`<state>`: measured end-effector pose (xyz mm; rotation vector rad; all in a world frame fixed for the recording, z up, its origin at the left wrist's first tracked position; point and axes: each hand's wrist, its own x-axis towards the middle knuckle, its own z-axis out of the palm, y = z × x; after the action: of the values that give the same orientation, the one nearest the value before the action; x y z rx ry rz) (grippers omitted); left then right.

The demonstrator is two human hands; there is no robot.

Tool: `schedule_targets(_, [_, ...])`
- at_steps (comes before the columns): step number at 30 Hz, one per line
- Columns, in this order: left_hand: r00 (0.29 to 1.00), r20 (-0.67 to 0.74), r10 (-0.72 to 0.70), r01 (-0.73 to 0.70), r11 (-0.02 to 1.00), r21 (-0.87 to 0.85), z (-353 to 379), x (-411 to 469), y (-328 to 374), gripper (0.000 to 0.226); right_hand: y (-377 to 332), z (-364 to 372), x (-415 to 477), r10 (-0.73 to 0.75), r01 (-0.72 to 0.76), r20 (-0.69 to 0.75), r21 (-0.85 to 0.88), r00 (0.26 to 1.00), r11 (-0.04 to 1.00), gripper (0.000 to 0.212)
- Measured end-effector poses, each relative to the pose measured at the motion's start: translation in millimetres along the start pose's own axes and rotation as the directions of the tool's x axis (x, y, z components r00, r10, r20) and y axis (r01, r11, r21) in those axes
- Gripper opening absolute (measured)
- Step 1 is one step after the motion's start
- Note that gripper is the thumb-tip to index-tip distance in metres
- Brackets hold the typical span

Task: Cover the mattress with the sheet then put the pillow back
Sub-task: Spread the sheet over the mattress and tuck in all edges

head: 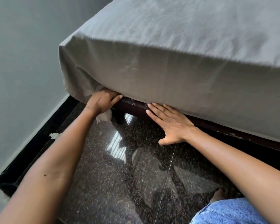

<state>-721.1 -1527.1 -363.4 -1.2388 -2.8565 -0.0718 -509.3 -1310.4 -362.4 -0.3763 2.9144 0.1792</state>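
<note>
A grey sheet lies over the top and side of the mattress, down to the dark wooden bed frame. At the near left corner the sheet hangs in loose folds. My left hand is at that corner, fingers closed on a bunch of the sheet's edge, with a pale bit of cloth showing under the palm. My right hand lies flat with fingers spread against the frame, fingertips at the sheet's lower edge. No pillow is in view.
A grey wall stands close on the left with a black skirting strip. The floor is dark polished granite. A small white scrap lies by the skirting. My knee in blue denim is at the bottom right.
</note>
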Motion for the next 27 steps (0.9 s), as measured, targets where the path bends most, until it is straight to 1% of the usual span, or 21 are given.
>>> schedule_targets(1, [0.999,-0.045,0.015,-0.014,1.0,0.009,0,-3,-1,0.065,0,1,0,0.0,0.0,0.005,0.005,1.0,1.0,0.113])
schedule_targets(2, [0.991,-0.129,0.029,-0.029,1.0,0.002,3,-8,0,0.059,0,2,0,0.003,-0.003,0.008,0.012,1.0,1.0,0.113])
schedule_targets(3, [0.974,-0.229,0.002,-0.008,1.0,-0.027,7,-15,5,0.05,0,3,0,0.007,-0.008,0.009,0.015,1.0,1.0,0.113])
schedule_targets(4, [0.939,-0.337,-0.073,0.046,0.995,-0.087,11,-21,10,0.04,0,2,1,0.011,-0.011,0.006,0.013,1.0,1.0,0.113])
schedule_targets(5, [0.876,-0.426,-0.225,0.151,0.968,-0.2,14,-26,16,0.029,1,2,1,0.012,-0.012,0.004,0.007,1.0,1.0,0.113])
schedule_targets(6, [0.778,-0.484,-0.399,0.249,0.905,-0.346,18,-29,23,0.021,1,0,1,0.011,-0.011,0.006,0.001,1.0,1.0,0.113])
schedule_targets(7, [0.677,-0.497,-0.543,0.322,0.825,-0.464,19,-31,31,0.018,1,-1,1,0.01,-0.01,0.008,-0.006,1.0,1.0,0.113])
schedule_targets(8, [0.622,-0.501,-0.602,0.359,0.788,-0.501,21,-33,38,0.017,1,-1,1,0.011,-0.011,0.009,-0.01,1.0,1.0,0.113])
schedule_targets(9, [0.634,-0.501,-0.589,0.37,0.8,-0.472,23,-34,45,0.015,0,-2,0,0.013,-0.013,0.013,-0.015,1.0,1.0,0.113])
schedule_targets(11, [0.727,-0.475,-0.495,0.357,0.864,-0.355,27,-35,57,0.019,-2,-1,-1,0.018,-0.018,0.02,-0.014,1.0,1.0,0.113])
schedule_targets(12, [0.758,-0.457,-0.466,0.348,0.881,-0.321,28,-33,61,0.026,-2,-1,-1,0.021,-0.021,0.02,-0.014,1.0,1.0,0.113])
schedule_targets(15, [0.808,-0.411,-0.422,0.331,0.903,-0.276,29,-33,69,0.046,-3,-1,-1,0.024,-0.024,0.026,-0.01,0.999,1.0,0.113])
schedule_targets(18, [0.866,-0.329,-0.377,0.32,0.923,-0.214,35,-33,59,0.059,-3,-1,-1,0.028,-0.027,0.023,-0.009,0.999,1.0,0.113])
schedule_targets(20, [0.885,-0.296,-0.36,0.31,0.929,-0.203,33,-28,53,0.061,-4,-1,-1,0.021,-0.021,0.021,-0.013,1.0,1.0,0.113])
schedule_targets(23, [0.89,-0.246,-0.384,0.329,0.914,-0.237,25,-17,45,0.054,-5,-1,-3,0.02,-0.02,0.018,-0.012,1.0,1.0,0.112])
schedule_targets(25, [0.922,-0.225,-0.315,0.281,0.944,-0.171,22,-15,33,0.05,-5,-2,-3,0.015,-0.015,0.017,-0.012,1.0,1.0,0.112])
schedule_targets(27, [0.96,-0.137,-0.242,0.222,0.964,-0.148,15,-13,16,0.051,-5,-2,-2,0.01,-0.01,0.027,-0.008,1.0,1.0,0.112])
